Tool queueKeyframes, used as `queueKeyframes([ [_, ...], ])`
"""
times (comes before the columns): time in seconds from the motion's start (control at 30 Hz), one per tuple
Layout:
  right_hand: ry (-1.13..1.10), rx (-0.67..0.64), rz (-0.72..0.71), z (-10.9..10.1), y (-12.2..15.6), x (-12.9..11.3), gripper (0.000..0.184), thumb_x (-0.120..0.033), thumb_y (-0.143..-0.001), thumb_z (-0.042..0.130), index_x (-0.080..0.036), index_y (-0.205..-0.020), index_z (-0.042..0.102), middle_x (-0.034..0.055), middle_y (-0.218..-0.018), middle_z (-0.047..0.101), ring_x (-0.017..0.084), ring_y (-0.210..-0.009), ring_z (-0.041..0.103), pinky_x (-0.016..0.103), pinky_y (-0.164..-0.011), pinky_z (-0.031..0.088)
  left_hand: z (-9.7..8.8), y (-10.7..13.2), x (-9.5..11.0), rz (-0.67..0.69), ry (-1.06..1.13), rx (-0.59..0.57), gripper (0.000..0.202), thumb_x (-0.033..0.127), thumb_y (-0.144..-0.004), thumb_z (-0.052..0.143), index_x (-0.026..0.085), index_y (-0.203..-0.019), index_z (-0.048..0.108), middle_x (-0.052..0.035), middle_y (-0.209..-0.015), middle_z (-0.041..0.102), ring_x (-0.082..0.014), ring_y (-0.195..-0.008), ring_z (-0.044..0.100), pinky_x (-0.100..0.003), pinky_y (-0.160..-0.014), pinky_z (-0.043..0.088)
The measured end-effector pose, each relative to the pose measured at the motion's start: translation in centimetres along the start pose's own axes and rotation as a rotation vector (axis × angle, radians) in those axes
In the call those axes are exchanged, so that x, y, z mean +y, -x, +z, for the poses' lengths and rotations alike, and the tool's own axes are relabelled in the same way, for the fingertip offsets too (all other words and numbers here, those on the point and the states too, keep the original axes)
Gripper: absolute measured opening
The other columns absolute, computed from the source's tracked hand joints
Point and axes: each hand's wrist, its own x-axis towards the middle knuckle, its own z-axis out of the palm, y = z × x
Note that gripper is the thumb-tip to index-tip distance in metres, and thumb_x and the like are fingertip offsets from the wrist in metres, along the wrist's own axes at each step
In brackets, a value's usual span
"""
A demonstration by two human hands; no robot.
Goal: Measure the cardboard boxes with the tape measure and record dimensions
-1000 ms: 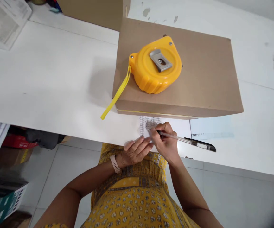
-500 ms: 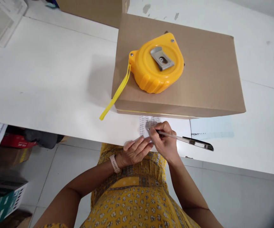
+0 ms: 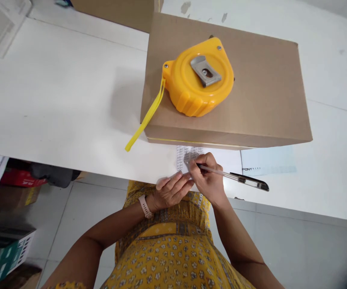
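My right hand (image 3: 207,178) is closed around a clear pen (image 3: 248,180) with a black cap on its back end. The pen's tip points down at a sheet of paper (image 3: 181,158) covered in rows of small handwriting. Fingers stretched out, my left hand (image 3: 173,190) lies at the table's front edge over the paper's lower part, its fingertips close to my right hand. Just beyond the paper stands a closed cardboard box (image 3: 263,88). On top of it lies a yellow tape measure (image 3: 194,80), its yellow wrist strap (image 3: 146,120) hanging over the box's left edge.
A pale blue printed cover (image 3: 268,160) lies right of the paper on the white table (image 3: 71,100). Another cardboard box (image 3: 116,12) stands at the back. A clear plastic container (image 3: 3,24) is at the far left. Boxes (image 3: 11,249) sit on the floor at lower left.
The pen's back end has shifted very slightly left and its tip stays over the writing. My left hand stays put. The whole view has tilted a little.
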Motion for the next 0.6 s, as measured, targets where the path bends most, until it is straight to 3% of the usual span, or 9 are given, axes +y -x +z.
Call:
queueKeyframes([
  [0.3,-0.031,-0.009,-0.003,0.0,0.02,0.07,0.021,-0.023,-0.09,0.063,-0.025,-0.077,0.047,-0.0071,-0.06,0.048,0.01,-0.05,0.043,0.027,-0.05,0.036,0.12,-0.03,0.05,-0.006,-0.004,0.011,0.024,0.025,-0.1,0.059,0.028,-0.118,0.075,0.0018,-0.118,0.079,-0.0148,-0.129,0.063,-0.032,-0.129,0.014],
  [0.6,-0.036,0.029,0.009,0.0,-0.02,0.19,0.019,-0.023,-0.091,0.062,-0.025,-0.077,0.049,-0.0066,-0.063,0.05,0.01,-0.051,0.043,0.027,-0.05,0.035,0.23,-0.3,0.11,-0.014,-0.005,0.051,0.021,0.024,-0.1,0.061,0.027,-0.114,0.076,0.0017,-0.118,0.079,-0.0153,-0.126,0.065,-0.032,-0.128,0.015],
])
